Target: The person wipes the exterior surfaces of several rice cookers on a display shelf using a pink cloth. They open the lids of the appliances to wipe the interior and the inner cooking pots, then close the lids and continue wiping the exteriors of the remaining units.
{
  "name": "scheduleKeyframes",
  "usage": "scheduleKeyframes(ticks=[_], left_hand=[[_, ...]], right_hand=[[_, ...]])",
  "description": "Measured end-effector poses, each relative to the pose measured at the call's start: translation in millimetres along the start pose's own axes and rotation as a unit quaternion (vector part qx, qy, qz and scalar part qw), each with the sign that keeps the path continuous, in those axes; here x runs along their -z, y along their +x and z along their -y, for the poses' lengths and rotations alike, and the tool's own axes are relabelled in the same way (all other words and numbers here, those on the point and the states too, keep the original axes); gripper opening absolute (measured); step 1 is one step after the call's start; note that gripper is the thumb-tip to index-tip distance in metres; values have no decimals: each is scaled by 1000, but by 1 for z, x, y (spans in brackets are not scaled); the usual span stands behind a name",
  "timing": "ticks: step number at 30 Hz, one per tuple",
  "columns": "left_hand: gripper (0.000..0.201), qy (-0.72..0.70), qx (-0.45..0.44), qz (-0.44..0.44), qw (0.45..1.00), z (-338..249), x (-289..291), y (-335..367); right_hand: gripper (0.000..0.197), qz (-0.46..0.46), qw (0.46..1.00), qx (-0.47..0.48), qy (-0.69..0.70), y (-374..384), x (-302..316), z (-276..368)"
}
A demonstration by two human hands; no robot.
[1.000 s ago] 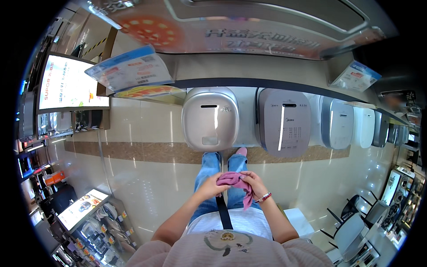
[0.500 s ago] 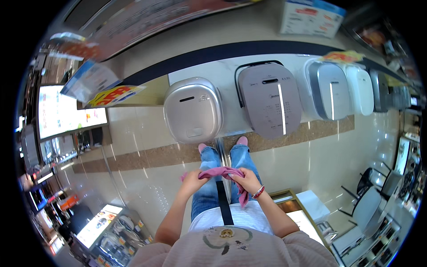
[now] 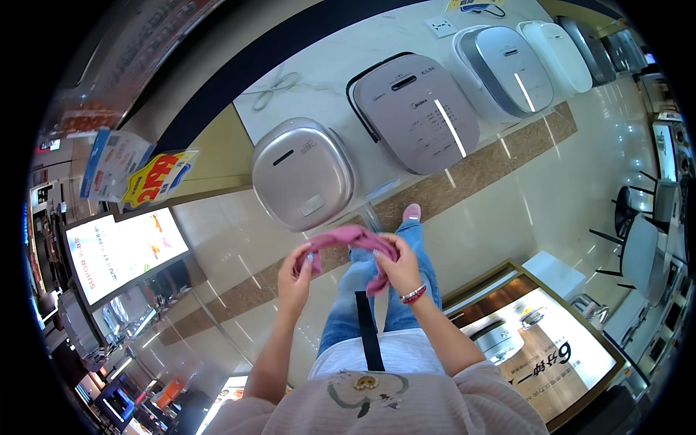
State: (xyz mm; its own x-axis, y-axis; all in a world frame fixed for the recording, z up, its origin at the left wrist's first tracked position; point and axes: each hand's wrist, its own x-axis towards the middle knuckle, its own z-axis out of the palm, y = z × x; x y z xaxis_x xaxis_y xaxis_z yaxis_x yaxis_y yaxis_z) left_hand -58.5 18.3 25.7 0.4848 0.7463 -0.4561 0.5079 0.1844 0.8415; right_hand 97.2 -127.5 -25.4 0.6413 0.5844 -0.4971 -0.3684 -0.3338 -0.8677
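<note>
Stretching between the two hands, the pink cloth (image 3: 346, 236) hangs in the air in front of the legs, with its long axis going roughly from left to right and bowed forward. The fingers of the left hand (image 3: 294, 272) are curled around one end; those of the right hand (image 3: 401, 270) pinch the other, where a tail hangs down. The silver rice cooker (image 3: 299, 177) lies ahead, nearer to the left hand. It stands on a white marbled shelf (image 3: 322, 83), above a shiny tiled floor (image 3: 507, 196).
</note>
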Motion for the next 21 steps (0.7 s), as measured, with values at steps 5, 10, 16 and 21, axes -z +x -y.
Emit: scheduleKeyframes(ticks=[5,10,16,21], left_hand=[[40,221,-291,-101,925,-33,1,63],[49,396,-326,-121,850,3,-14,125],[50,376,-312,-121,864,26,11,121],[51,212,-229,-173,934,38,15,103]], right_hand=[[34,-89,921,338,-173,43,-45,71],[48,-68,840,411,-347,110,-79,50],[49,-10,822,405,-400,110,-84,42],[42,64,802,458,-377,84,-127,27]])
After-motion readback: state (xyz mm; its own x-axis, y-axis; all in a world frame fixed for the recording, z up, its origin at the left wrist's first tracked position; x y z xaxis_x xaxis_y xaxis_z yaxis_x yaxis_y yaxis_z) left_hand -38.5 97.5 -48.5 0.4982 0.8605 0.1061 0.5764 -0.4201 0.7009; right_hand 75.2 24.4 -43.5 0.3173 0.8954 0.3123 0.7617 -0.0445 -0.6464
